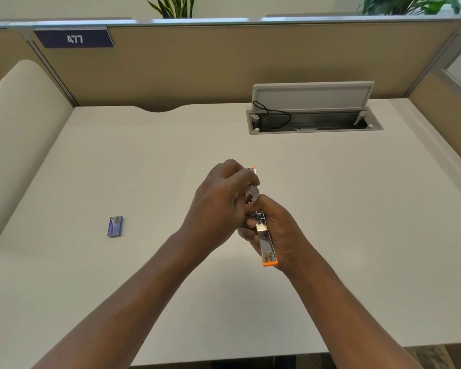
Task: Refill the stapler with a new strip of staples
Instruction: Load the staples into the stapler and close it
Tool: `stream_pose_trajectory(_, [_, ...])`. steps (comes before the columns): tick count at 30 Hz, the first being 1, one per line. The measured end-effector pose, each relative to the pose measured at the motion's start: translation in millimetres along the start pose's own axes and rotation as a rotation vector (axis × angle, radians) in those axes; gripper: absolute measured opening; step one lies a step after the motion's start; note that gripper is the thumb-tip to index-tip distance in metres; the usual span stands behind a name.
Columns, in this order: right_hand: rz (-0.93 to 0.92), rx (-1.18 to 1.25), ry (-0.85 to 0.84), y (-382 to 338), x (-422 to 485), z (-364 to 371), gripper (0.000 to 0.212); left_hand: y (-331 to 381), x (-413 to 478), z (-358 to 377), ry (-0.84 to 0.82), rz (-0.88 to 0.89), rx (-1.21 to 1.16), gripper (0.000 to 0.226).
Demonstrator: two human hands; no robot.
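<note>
A metal stapler (264, 235) with orange ends is held above the middle of the white desk (171, 161), swung open along its length. My right hand (280, 230) grips its lower half from the right, with the orange end poking out below the palm. My left hand (221, 206) is closed around the upper half, its fingers covering the channel. Whether a strip of staples sits under those fingers is hidden. A small blue staple box (115, 226) lies flat on the desk to the left, well apart from both hands.
At the back right an open cable hatch (314, 123) with a raised grey lid and a black cable is set into the desk. Beige partition panels (224, 65) close off the back and sides. A cream cushioned seat back (19, 134) stands at the left.
</note>
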State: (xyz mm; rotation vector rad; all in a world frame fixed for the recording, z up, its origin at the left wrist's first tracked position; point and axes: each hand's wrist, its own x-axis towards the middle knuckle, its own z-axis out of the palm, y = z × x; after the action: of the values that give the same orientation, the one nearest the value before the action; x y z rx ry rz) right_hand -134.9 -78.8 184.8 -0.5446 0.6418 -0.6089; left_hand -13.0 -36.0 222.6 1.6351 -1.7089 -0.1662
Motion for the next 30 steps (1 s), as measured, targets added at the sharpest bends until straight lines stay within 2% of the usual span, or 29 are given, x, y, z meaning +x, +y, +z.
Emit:
stream_pose_trajectory(4, [0.054, 0.047, 0.012, 0.0, -0.7, -1.7, 0.019, -12.8, -3.7, -5.0, -0.123, 0.23, 0.146, 0.035])
stream_pose_trajectory(8, [0.126, 0.027, 0.006, -1.4, -1.8, -3.1, 0.006, -35.2, -2.6, -5.7, -0.155, 0.398, 0.282, 0.038])
stream_pose_trajectory(13, [0.197, -0.062, 0.013, -3.2, -3.8, -6.4, 0.009, -55.9, -1.1, -5.5, -0.179, 0.532, 0.452, 0.044])
stream_pose_trajectory(17, [0.241, -0.062, 0.017, -2.6, -2.8, -7.3, 0.012, -64.5, 0.3, -7.0, -0.076, 0.452, 0.505, 0.041])
stream_pose_trajectory(21, [0.233, -0.088, 0.023, -4.4, -1.1, -6.2, 0.011, -64.7, -5.7, -1.7, -0.107, 0.492, 0.497, 0.044])
stream_pose_trajectory(26, [0.247, -0.073, 0.017, -2.3, 1.5, -7.4, 0.012, -63.1, -2.9, -1.2, -0.054, 0.353, 0.483, 0.042])
stream_pose_trajectory(28, [0.242, -0.062, 0.018, -1.7, 2.6, -8.2, 0.011, -59.5, -4.0, -1.6, -0.089, 0.209, 0.286, 0.045])
stream_pose_trajectory(30, [0.227, -0.058, 0.016, -1.9, 3.5, -8.5, 0.007, -58.5, -9.2, -4.0, -0.181, 0.043, -0.079, 0.053])
